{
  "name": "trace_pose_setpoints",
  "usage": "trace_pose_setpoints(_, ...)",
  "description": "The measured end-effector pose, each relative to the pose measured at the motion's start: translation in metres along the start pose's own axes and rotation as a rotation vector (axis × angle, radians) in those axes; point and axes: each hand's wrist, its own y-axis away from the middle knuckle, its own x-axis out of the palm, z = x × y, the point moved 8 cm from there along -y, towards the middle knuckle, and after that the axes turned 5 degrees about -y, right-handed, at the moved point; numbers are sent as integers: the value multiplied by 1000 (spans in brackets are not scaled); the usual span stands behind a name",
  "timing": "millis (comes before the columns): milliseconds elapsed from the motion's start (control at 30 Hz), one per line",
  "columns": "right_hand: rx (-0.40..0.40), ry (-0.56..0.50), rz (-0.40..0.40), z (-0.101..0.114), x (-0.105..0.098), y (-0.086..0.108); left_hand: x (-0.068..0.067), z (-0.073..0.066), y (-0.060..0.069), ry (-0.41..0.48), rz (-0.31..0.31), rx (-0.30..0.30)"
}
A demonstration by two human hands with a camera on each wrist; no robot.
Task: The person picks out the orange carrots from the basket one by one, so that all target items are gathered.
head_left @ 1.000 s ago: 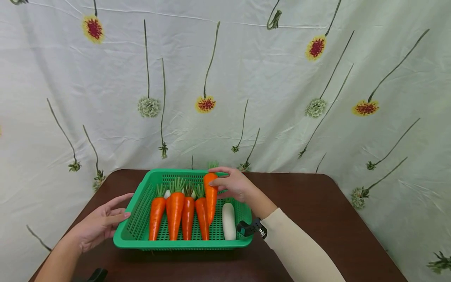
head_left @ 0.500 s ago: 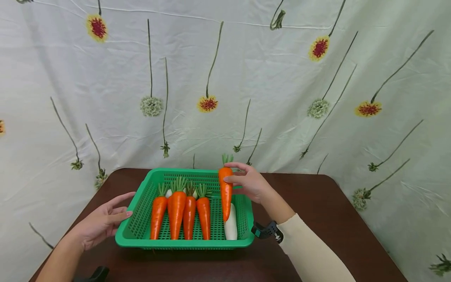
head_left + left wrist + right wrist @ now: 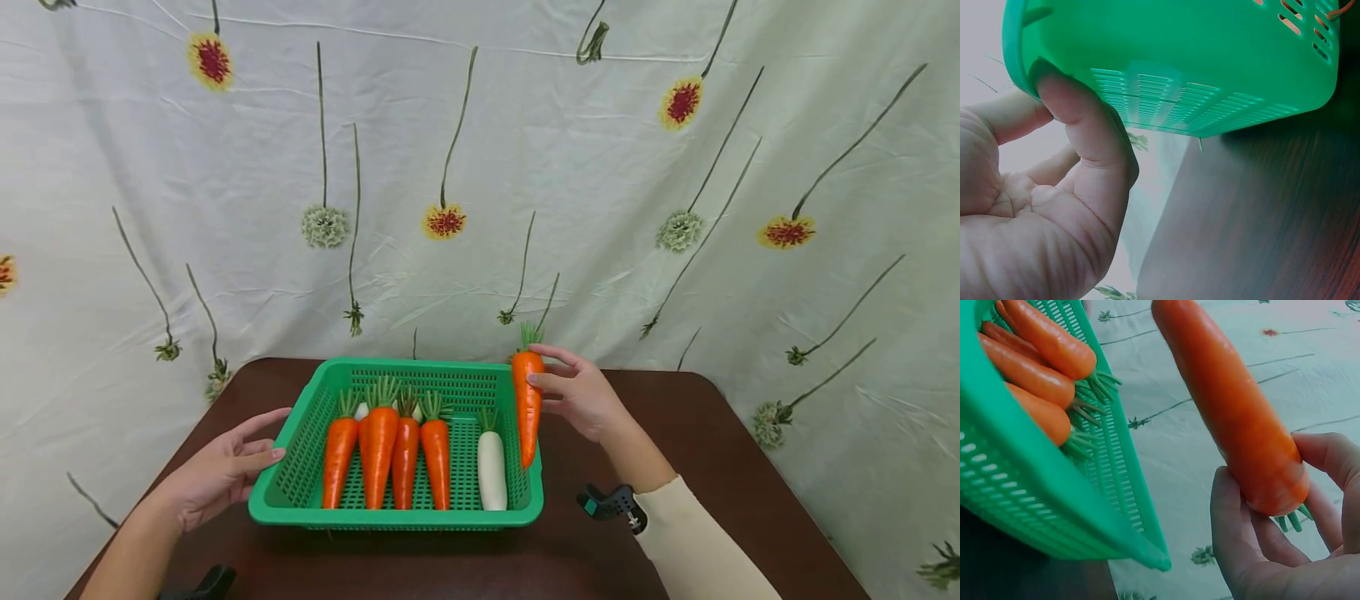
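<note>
Left hand (image 3: 217,475) pinching a green plastic basket (image 3: 397,517), the right hand (image 3: 585,396), fingers gripping a tapered orange carrot (image 3: 528,412), has moved rightward.

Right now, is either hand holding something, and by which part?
Right hand: a carrot, by its thick end. Left hand: the green basket, by its rim.

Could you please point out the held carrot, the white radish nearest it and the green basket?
held carrot (image 3: 1235,412), right wrist view, middle of its orange body
white radish (image 3: 492,471), head view, middle of its white body
green basket (image 3: 393,519), head view, near rim
</note>
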Motion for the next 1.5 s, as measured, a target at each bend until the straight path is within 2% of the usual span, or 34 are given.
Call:
trace_pose_setpoints(400,-82,-55,-31,2,-43,16,-2,2,1,1,-17,-14)
trace_pose_setpoints(633,-92,-19,-62,-11,-69,22,0,-1,-1,-5,-19,-11)
trace_pose_setpoints(767,-96,36,-64,-20,-79,24,1,-1,0,-6,-24,-12)
trace_pose_setpoints(1200,-4,186,-106,-66,-102,25,-1,1,1,8,-29,-13)
trace_pose_setpoints(1500,42,200,-136,-88,-111,21,1,0,1,17,-19,-13)
